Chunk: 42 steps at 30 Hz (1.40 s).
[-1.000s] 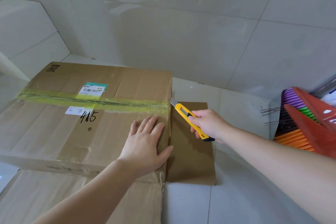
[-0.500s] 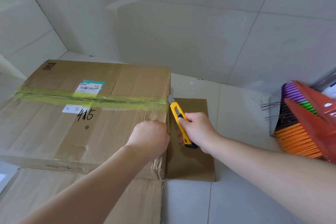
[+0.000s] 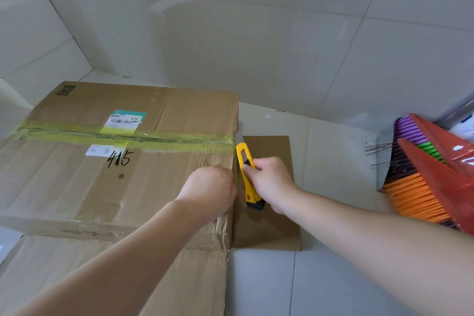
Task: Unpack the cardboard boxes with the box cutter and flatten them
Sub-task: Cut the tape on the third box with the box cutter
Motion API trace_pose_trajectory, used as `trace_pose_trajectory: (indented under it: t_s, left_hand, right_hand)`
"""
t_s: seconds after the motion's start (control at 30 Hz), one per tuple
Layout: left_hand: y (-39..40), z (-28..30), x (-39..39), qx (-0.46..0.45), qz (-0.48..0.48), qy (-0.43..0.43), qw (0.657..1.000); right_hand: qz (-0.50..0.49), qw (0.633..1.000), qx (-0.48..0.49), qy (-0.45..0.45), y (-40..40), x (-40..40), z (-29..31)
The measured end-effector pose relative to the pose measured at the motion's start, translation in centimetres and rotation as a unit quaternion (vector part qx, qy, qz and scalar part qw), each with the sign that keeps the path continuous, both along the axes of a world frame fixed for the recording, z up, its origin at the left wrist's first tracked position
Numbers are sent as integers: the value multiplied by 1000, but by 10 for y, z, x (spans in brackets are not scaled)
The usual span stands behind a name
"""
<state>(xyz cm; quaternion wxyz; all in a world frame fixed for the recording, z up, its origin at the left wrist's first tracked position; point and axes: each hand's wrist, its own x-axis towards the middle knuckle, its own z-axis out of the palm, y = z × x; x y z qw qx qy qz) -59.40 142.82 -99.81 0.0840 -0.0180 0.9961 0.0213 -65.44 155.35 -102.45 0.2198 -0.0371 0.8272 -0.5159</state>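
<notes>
Box cutter (image 3: 248,174) now upright, blade at tape (image 3: 128,137)

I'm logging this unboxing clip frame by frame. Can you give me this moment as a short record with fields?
box: large cardboard box on the floor, top seam sealed
tape: yellowish tape along the top seam, looks uncut
cutter: yellow box cutter, blade at the tape's right end
right hand: right hand grips the cutter
left hand: left hand, fingers curled over the box's right edge
underneath: flat cardboard under the box
right side: brooms
</notes>
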Motion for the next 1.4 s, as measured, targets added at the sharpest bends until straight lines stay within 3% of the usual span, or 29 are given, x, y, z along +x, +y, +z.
trace_pose_trajectory:
  t_s: [0.1, 0.23, 0.37, 0.53, 0.67, 0.83, 1.0, 1.4]
  left_hand:
    - [-2, -1, -3, 18, 5, 7, 1000]
    - [-2, -2, 3, 26, -12, 16, 999]
    - [-3, 0, -3, 31, 1, 15, 999]
    - [-3, -1, 3, 39, -3, 7, 999]
    - [-5, -4, 1, 55, 0, 33, 998]
    - [-10, -12, 5, 70, 5, 51, 996]
    - [-10, -18, 5, 78, 17, 72, 994]
    - [-8, -17, 8, 89, 38, 78, 992]
  right_hand:
    - [-2, 1000, 0, 20, -7, -1, 4]
    - [0, 999, -34, -33, 1, 12, -2]
    - [-16, 1000, -2, 11, -13, -4, 8]
    - [5, 999, -26, -27, 1, 19, -1]
    - [-11, 1000, 3, 13, -10, 0, 10]
    - [26, 995, -65, -69, 11, 26, 4]
    - [38, 990, -94, -102, 46, 4, 12]
    - [-1, 993, -83, -80, 29, 22, 9]
